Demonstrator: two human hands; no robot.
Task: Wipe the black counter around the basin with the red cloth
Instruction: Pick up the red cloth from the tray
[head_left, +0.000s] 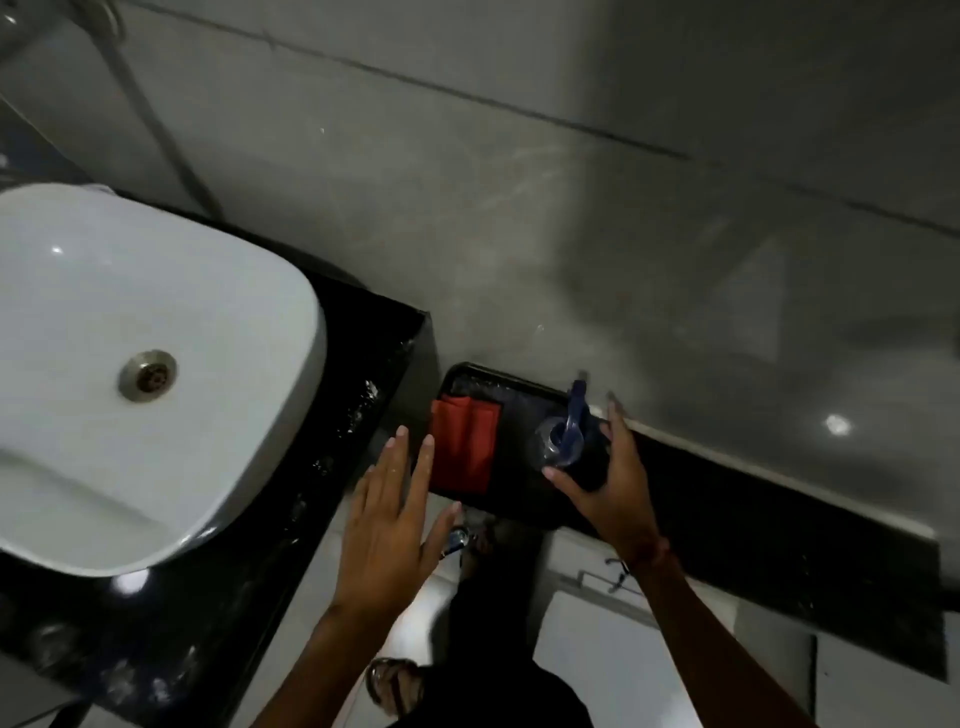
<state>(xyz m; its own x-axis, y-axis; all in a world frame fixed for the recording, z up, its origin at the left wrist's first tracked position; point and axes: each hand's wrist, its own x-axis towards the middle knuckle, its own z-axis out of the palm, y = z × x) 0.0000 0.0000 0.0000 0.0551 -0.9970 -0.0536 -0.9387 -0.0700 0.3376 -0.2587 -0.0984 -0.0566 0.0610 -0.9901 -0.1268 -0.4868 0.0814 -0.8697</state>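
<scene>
Head view. One white basin (130, 364) with a single metal drain (148, 375), seated on one black counter (332, 467); the counter's glossy top shows pale splotches and light glints along its right strip and near corner.

One red cloth (464, 447), folded into a flat rectangle with a visible fold line, lying at the left end of a black tray (519, 499) that sits on a lower dark ledge (753, 514) against the grey wall, apart from the counter. One spray bottle (566, 431), clear body with blue trigger head, stands on the same tray, right of the cloth.

Two hands. Left hand (387, 525): palm down, fingers spread, fingertips just beside the cloth's left edge; contact cannot be told. Right hand (613, 483): fingers spread and curved about the bottle, blurred; a firm grip cannot be told. One sandalled foot (392, 683) on the pale floor.
</scene>
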